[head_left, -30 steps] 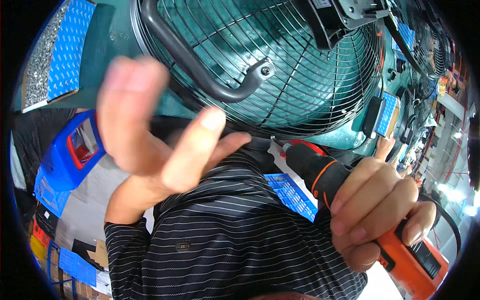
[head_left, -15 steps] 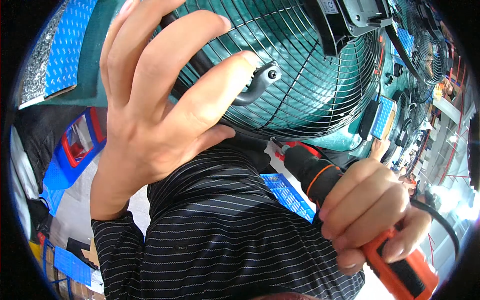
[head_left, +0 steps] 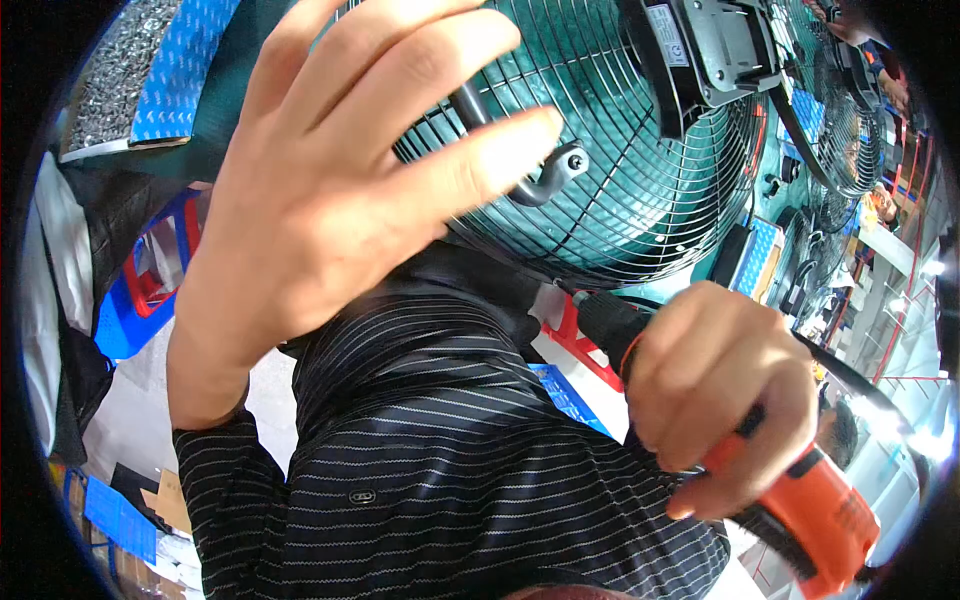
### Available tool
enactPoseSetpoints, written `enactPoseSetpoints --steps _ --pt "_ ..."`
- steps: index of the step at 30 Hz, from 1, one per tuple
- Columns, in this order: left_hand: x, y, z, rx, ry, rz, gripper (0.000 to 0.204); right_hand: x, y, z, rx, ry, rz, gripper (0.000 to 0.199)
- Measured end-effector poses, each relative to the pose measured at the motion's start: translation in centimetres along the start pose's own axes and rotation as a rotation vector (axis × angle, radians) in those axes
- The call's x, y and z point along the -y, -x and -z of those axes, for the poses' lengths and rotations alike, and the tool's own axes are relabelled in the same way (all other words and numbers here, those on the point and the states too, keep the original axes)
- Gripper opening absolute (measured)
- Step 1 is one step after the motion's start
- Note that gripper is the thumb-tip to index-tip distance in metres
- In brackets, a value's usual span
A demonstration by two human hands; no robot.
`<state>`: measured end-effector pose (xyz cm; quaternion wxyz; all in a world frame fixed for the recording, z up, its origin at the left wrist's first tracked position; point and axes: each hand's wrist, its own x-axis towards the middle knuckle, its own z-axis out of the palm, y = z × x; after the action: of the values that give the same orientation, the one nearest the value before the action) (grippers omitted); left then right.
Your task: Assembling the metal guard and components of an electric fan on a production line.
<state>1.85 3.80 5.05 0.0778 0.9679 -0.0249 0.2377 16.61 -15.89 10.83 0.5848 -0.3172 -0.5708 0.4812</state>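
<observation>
A round black wire fan grille [head_left: 640, 215] lies on a green surface, with a black plastic housing [head_left: 705, 65] over its middle. A curved black tube handle [head_left: 540, 190] runs across its left part, ending in a flat tab with a screw [head_left: 575, 161]. Over this handle my left hand [head_left: 330, 190] is spread, fingers apart, its thumb close to the tab; whether it touches the tube is hidden. My right hand [head_left: 725, 385] is wrapped round an orange and black power screwdriver [head_left: 825, 510]. The tool's tip is by the grille's near rim, away from the screw.
A blue-printed carton [head_left: 185, 85] with many small metal pieces [head_left: 120, 60] sits at the far left. Below it stands a blue and red plastic stool [head_left: 140, 310]. More fans [head_left: 850, 140] and a blue carton [head_left: 757, 258] are at right. A dark cord [head_left: 850, 370] passes behind my right hand.
My left hand has shifted up and to the right, still over the handle. My right hand has risen slightly with the power screwdriver. The whole view has moved a little.
</observation>
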Motion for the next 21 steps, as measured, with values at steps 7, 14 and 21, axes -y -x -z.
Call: enactPoseSetpoints --steps 7,14,21 --pt "3.6 0.3 0.2 0.115 0.227 -0.076 0.077 4.7 6.4 -1.9 -0.532 0.021 0.462 0.036" --pt "-2.4 1.0 -1.4 0.141 0.297 -0.046 0.064 4.8 14.5 -4.5 -1.436 0.792 0.33 0.039" --pt "-12.0 1.2 -4.6 -0.256 0.117 -0.129 0.039 1.2 15.1 -2.7 -1.532 0.862 0.359 0.043"
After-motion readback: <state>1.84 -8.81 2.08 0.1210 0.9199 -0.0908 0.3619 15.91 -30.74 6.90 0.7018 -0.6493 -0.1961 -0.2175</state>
